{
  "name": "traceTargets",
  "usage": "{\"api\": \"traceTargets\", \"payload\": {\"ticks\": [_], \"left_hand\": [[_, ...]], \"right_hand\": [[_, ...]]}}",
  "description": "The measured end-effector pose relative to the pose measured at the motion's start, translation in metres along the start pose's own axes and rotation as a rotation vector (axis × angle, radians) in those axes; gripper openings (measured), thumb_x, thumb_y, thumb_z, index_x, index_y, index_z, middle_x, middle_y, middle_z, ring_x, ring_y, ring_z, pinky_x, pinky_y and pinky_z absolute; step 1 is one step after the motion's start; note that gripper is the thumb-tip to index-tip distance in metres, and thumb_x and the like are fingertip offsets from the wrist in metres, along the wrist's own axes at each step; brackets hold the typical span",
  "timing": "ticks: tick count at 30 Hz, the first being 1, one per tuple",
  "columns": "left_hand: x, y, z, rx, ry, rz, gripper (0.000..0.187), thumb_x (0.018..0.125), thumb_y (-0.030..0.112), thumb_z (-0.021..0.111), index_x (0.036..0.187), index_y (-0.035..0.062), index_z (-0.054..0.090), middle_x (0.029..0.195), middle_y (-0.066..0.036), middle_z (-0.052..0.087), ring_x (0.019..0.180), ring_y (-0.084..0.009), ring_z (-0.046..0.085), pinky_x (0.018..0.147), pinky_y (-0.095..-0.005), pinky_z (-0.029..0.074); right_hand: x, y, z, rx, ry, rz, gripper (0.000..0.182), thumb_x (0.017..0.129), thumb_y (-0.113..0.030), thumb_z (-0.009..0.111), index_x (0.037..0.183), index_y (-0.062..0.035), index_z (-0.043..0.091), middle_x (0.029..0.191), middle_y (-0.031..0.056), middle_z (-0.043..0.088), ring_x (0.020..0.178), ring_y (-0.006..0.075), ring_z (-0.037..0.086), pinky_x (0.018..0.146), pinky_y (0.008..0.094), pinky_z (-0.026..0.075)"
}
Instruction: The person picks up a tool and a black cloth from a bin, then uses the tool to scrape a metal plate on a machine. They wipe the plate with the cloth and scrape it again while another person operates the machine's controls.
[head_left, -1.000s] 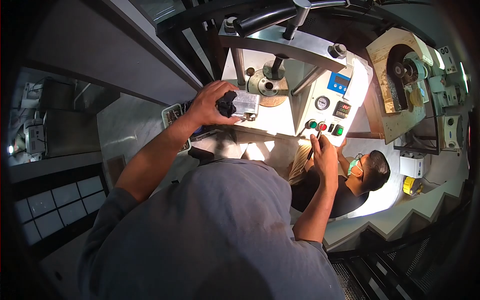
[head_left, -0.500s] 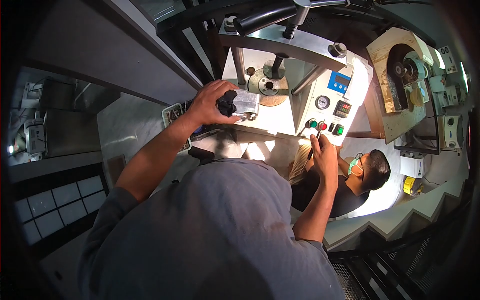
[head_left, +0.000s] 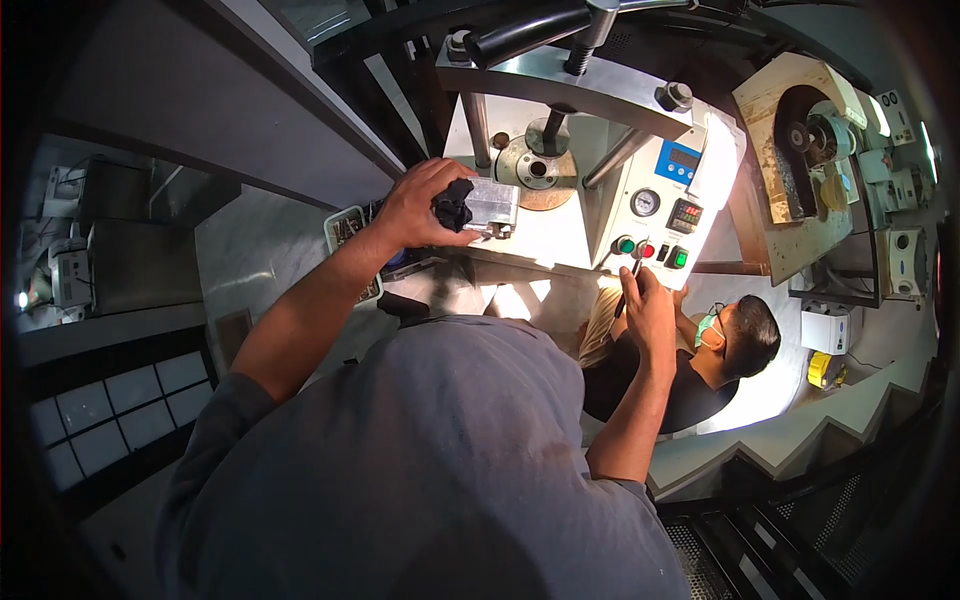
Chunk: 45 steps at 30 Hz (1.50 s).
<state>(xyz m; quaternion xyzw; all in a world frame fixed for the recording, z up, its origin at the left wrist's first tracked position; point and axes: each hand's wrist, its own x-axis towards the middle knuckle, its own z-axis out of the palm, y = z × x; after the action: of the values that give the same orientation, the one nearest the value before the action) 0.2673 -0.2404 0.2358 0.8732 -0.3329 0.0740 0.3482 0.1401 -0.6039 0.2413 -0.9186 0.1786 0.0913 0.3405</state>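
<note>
My left hand is closed around a silver metal block at the front left of the press bed. A crumpled-looking black piece sits between the fingers and thumb, against the block's left side. My right hand is closed on a slim black-handled tool, held upright just in front of the control panel. The tool's thin tip is close to the red button; whether it touches cannot be made out.
The press has a round plate, steel columns and a thick top bar. A person in a face mask sits low at the right. A tray of small parts stands left of the press. A grinding-type machine is at far right.
</note>
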Motion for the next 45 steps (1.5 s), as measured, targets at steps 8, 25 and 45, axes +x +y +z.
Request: {"api": "traceTargets", "payload": {"ticks": [8, 25, 45], "left_hand": [[0.0008, 0.0016, -0.0012, 0.004, -0.005, 0.001, 0.062, 0.059, 0.029, 0.091, 0.110, 0.0069, 0.063, 0.112, -0.009, 0.069, 0.104, -0.0310, 0.066, 0.093, -0.0417, 0.052], [0.0008, 0.0006, -0.0001, -0.005, -0.001, 0.005, 0.060, 0.060, 0.028, 0.091, 0.109, 0.0071, 0.063, 0.113, -0.009, 0.069, 0.104, -0.0307, 0.067, 0.094, -0.0415, 0.052], [0.0011, 0.0002, -0.0009, -0.014, -0.016, -0.002, 0.060, 0.060, 0.028, 0.090, 0.110, 0.0069, 0.064, 0.113, -0.010, 0.069, 0.104, -0.0314, 0.066, 0.094, -0.0415, 0.052]], "right_hand": [[0.0004, 0.0017, 0.0014, 0.014, 0.010, -0.009, 0.044, 0.103, -0.039, 0.061, 0.089, 0.0032, 0.060, 0.078, 0.0246, 0.065, 0.076, 0.0452, 0.064, 0.070, 0.0509, 0.048], [0.0027, 0.0047, 0.0037, 0.001, 0.009, -0.019, 0.046, 0.104, -0.041, 0.061, 0.097, 0.0051, 0.063, 0.075, 0.0218, 0.063, 0.065, 0.0343, 0.058, 0.066, 0.0452, 0.046], [0.0020, 0.0029, 0.0028, -0.006, 0.011, -0.022, 0.045, 0.103, -0.040, 0.061, 0.089, 0.0033, 0.062, 0.078, 0.0235, 0.066, 0.075, 0.0440, 0.065, 0.070, 0.0499, 0.049]]}}
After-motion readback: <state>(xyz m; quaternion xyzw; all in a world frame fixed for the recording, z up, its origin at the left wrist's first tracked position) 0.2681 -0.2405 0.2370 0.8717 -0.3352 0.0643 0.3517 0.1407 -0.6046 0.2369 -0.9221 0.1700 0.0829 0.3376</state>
